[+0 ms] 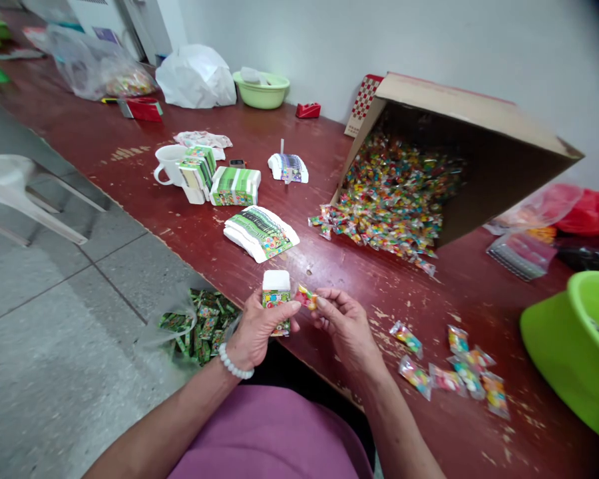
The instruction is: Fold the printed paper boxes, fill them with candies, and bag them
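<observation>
My left hand point(262, 322) is closed around a small green printed carton point(276, 299), its white top flap standing up. Just to the right, my right hand point(343, 322) pinches a clear-wrapped candy packet point(307, 297) with colourful pieces inside, close beside the carton. Several loose candy packets point(446, 379) lie on the table to the right of my right hand. Beyond my hands is a fanned stack of flat green cartons point(262, 233). A large tipped cardboard box point(474, 93) spills a heap of wrapped candies point(392, 193) onto the table.
Below the table's left edge, a clear bag point(199, 326) holds many green cartons. A lime-green basin point(564, 346) stands at the right. Bundled cartons point(235, 186), a white mug point(168, 164) and purple flat cartons point(288, 167) sit farther back. A white stool point(24, 179) stands left.
</observation>
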`<state>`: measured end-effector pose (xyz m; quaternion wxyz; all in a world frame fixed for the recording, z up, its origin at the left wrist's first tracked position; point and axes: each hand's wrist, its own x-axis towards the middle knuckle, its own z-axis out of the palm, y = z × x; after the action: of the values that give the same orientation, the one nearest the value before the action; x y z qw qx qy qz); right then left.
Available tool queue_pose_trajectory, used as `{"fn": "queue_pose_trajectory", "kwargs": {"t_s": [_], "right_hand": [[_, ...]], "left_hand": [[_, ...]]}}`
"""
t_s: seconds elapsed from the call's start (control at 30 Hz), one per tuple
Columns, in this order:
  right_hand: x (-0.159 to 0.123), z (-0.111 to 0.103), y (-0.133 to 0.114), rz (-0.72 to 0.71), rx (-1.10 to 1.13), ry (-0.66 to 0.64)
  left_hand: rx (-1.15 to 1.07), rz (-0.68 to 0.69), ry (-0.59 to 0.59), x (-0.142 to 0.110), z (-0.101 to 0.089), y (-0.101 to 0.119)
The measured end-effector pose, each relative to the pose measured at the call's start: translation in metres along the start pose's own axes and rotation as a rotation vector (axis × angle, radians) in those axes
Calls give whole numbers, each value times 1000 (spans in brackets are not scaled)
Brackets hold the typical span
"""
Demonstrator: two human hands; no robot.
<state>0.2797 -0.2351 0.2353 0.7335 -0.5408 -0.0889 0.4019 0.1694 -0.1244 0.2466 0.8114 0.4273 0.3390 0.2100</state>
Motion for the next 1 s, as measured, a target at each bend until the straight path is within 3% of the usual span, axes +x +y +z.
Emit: {"fn": "queue_pose_trajectory", "kwargs": {"t_s": [1.0], "right_hand": [[-11, 4, 4, 43, 82, -74]], "left_hand": [[-23, -3, -14, -7, -3, 0]]}}
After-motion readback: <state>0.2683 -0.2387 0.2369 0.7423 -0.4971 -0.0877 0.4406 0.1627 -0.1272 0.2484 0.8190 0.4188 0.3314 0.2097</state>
